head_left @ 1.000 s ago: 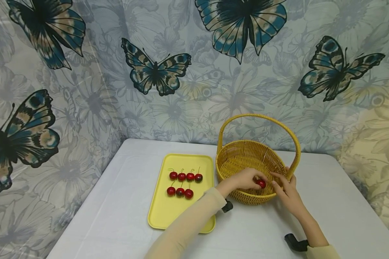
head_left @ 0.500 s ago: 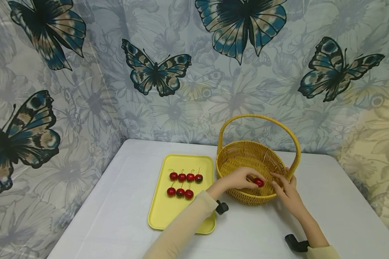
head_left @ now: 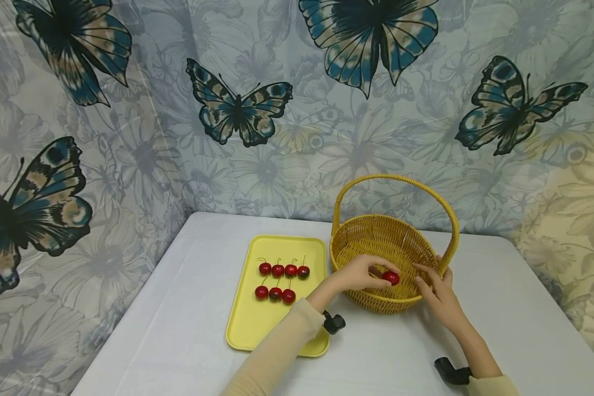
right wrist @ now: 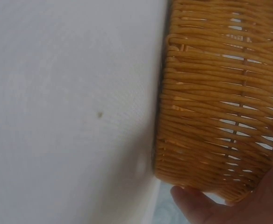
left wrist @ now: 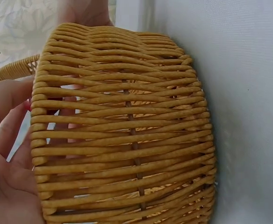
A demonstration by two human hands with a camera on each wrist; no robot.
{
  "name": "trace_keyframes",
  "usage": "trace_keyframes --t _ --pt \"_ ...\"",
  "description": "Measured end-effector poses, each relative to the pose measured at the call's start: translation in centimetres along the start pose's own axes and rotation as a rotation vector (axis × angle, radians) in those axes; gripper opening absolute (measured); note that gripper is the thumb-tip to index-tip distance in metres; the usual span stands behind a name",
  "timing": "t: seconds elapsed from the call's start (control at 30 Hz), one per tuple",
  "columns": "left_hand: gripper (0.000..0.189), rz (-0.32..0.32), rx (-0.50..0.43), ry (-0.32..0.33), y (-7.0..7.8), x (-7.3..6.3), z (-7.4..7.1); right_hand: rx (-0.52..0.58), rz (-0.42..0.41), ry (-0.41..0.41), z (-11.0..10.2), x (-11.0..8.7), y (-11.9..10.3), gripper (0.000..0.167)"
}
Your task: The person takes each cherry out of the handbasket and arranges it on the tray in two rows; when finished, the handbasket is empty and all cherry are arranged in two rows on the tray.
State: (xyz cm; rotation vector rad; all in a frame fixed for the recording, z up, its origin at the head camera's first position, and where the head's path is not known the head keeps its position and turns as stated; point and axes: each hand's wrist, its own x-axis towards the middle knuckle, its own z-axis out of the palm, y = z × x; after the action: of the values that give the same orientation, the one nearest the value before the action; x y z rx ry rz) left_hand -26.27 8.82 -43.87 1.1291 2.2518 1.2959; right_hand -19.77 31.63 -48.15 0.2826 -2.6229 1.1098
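In the head view, my left hand (head_left: pixel 362 273) pinches a red cherry (head_left: pixel 390 278) between thumb and fingers, above the near side of the wicker basket (head_left: pixel 376 302). A bit of red shows past the rim in the left wrist view, where the woven wall hides the rest of the cherry. My right hand (head_left: pixel 443 300) grips the basket's right side near the foot of its tall handle (head_left: pixel 393 177). Fingers (right wrist: pixel 192 205) of that hand lie against the outside of the weave in the right wrist view.
Left of the basket lies a yellow tray (head_left: pixel 247 335). Two rows of cherries (head_left: pixel 277 270) with stems rest on it. All stand on a white-covered table (head_left: pixel 168 308), with a butterfly-print cloth (head_left: pixel 287 181) behind.
My left hand has drawn back a little to the left with the cherry in its fingers. The right hand and the basket have kept their place.
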Motion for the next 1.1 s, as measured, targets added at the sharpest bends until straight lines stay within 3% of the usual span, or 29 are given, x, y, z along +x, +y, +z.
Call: trace_keyframes --t 0.33,0.57,0.87,1.1 --pt "0.031 0.104 -0.077 0.021 -0.5 -1.5 -0.7 0.006 0.008 -0.011 -0.1 0.0 -0.2 0.038" --pt "0.032 0.072 -0.171 0.09 -0.5 -2.3 -0.4 0.008 0.0 -0.008 -0.1 0.0 0.0 0.037" --pt "0.029 0.12 -0.151 0.137 0.0 -4.2 -0.4 -0.001 0.007 -0.007 -0.1 -0.1 0.0 0.038" --pt "0.031 0.114 -0.048 0.188 -0.3 -6.6 -1.4 0.006 0.016 -0.019 -0.2 -0.1 -0.2 0.039"
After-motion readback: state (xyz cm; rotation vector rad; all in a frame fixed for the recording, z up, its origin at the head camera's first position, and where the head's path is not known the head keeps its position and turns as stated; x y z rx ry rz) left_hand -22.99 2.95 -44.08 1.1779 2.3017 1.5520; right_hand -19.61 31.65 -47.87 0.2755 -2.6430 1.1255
